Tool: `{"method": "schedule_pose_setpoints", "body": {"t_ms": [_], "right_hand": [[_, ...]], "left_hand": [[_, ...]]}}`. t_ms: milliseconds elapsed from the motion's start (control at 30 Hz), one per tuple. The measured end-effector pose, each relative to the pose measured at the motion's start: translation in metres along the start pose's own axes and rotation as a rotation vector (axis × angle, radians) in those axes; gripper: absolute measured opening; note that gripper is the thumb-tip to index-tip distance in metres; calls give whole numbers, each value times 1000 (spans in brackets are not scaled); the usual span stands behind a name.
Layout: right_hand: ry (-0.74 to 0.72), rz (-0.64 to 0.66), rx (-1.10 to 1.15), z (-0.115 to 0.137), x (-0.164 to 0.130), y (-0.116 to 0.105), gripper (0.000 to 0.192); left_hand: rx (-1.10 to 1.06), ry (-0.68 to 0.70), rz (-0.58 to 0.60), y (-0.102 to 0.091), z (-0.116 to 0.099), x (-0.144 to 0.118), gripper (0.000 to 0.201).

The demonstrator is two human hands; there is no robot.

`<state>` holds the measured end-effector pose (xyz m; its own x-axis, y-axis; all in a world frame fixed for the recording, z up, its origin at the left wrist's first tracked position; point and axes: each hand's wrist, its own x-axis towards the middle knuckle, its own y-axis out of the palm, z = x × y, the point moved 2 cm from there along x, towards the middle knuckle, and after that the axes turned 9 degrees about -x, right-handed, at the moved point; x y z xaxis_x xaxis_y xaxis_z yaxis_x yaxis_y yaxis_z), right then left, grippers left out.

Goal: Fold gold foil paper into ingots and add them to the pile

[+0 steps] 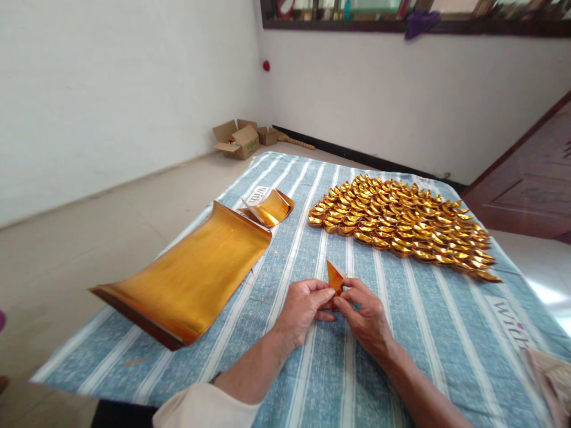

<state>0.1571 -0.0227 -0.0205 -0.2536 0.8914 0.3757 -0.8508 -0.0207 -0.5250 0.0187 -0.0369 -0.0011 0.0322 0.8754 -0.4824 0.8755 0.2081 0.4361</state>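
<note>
Between my two hands is a small piece of folded gold foil paper [335, 277], its pointed tip sticking up above my fingers. My left hand [304, 304] pinches it from the left, thumb on top. My right hand [362, 308] grips its right side between thumb and fingers. The lower part of the piece is partly covered by my fingertips. To the left lies a large stack of gold foil sheets [191, 273], curled up at its ends. A smaller curled gold sheet [270, 208] rests just beyond it. Many folded gold paper ingots [401, 220] sit in tight rows at the right.
A blue and white striped cloth [285, 356] covers the table. Open cardboard boxes [238, 141] stand on the floor by the far corner. A reddish-brown door [526, 160] is at the right. A purple cloth [422, 24] hangs from the window ledge.
</note>
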Motion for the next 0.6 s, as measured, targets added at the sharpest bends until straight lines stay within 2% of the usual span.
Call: {"method": "schedule_pose_setpoints", "body": {"t_ms": [300, 467, 600], "right_hand": [[11, 47, 13, 0, 2, 1, 22], [38, 9, 31, -1, 1, 2, 19], [86, -40, 67, -6, 0, 3, 13]], "left_hand": [[44, 14, 3, -1, 0, 2, 21], [74, 46, -14, -1, 3, 4, 18], [197, 173, -9, -3, 4, 4, 15]]}}
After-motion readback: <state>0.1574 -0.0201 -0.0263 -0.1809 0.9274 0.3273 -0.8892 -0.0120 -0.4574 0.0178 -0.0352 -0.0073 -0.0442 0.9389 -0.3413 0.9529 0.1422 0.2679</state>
